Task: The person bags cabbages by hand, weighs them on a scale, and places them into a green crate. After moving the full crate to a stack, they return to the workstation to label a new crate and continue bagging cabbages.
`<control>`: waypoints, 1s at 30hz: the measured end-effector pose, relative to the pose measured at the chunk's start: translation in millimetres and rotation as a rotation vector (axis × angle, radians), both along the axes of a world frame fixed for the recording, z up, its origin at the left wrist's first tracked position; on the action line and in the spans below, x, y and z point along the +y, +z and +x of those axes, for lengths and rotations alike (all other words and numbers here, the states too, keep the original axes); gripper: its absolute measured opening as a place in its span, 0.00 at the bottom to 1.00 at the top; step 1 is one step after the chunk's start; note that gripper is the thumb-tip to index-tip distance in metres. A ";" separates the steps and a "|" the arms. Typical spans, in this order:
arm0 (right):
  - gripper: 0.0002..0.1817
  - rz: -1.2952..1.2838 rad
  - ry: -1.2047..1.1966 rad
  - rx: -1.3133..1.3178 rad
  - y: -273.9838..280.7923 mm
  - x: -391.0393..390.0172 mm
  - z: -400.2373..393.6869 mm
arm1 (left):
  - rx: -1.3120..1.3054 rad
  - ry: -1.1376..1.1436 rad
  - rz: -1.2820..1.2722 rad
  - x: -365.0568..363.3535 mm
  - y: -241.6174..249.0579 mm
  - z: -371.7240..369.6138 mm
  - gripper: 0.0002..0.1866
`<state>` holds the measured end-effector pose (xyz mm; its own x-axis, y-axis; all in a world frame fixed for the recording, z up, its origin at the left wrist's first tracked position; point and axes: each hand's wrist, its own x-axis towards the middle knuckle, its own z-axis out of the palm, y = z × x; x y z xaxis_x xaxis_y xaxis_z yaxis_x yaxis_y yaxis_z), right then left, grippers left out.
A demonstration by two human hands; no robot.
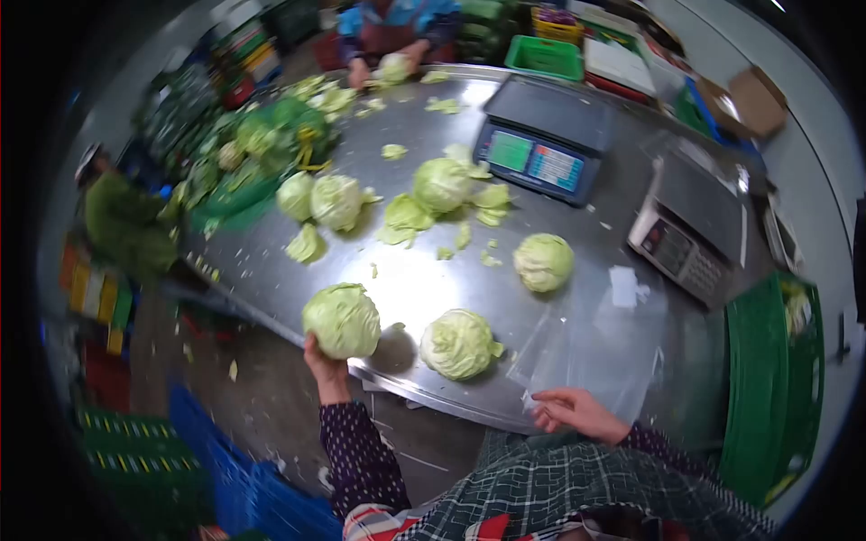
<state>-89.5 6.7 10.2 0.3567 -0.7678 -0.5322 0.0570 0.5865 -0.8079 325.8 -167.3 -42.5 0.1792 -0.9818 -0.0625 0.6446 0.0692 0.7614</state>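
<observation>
In my left hand (pixel 327 368) is a pale green cabbage (pixel 341 321), gripped from below and lifted at the table's near edge. My right hand (pixel 579 413) hovers at the near edge of the table, forefinger stretched out and other fingers loosely bent, with its fingertips right by the corner of the clear plastic bags (pixel 586 352). Between my hands a second cabbage (pixel 458 344) rests on the metal table (pixel 370 261). Another cabbage (pixel 543 262) lies beyond it, beside the bags. A small white paper (pixel 622 287) sits on the plastic.
Two scales, one dark blue (pixel 541 135) and one grey (pixel 690 225), stand at the right. More cabbages (pixel 442 185) and loose leaves lie mid-table. A green net sack (pixel 262 171) is at the left. Across the table a person (pixel 397 32) handles a cabbage; another person (pixel 126 216) is at left.
</observation>
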 end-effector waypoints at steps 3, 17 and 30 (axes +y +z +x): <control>0.29 0.027 -0.220 -0.369 -12.7 -14.5 -6.6 | -0.003 -0.350 -0.119 6.3 65.0 -65.9 0.47; 0.38 -0.208 -1.310 -0.782 -38.6 172.5 -127.5 | -1.659 -0.737 -1.110 123.5 -62.4 -365.2 0.31; 0.37 -0.104 -1.117 -1.108 -78.0 201.3 -159.7 | -1.548 -0.769 -1.335 95.8 -59.8 -449.4 0.07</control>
